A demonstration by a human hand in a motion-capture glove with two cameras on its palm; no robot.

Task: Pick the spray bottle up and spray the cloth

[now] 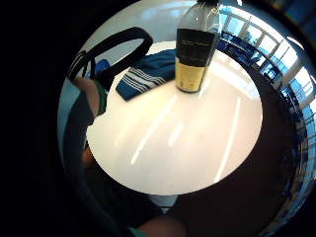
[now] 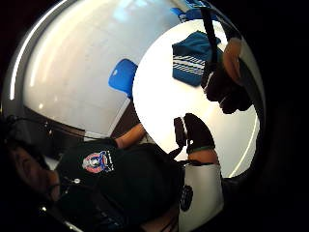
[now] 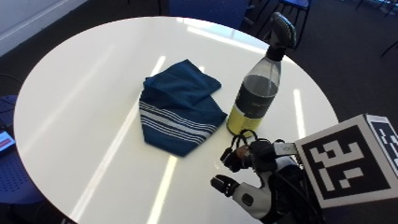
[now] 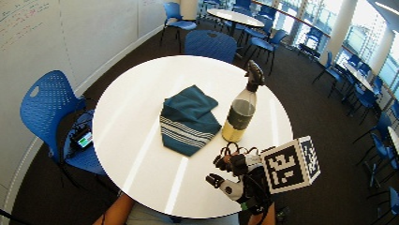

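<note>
With the gloved right hand point(image 3: 255, 179) empty and loosely open near the spray bottle point(image 3: 256, 95), the grip should be closed round the neck, nozzle aimed left at the blue striped cloth point(image 3: 178, 108).

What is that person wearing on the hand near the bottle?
The right hand wears a black glove with black straps and a white plastic piece at its palm side. A black sleeve with a round badge shows on the arm in the thumb side palm view.
</note>
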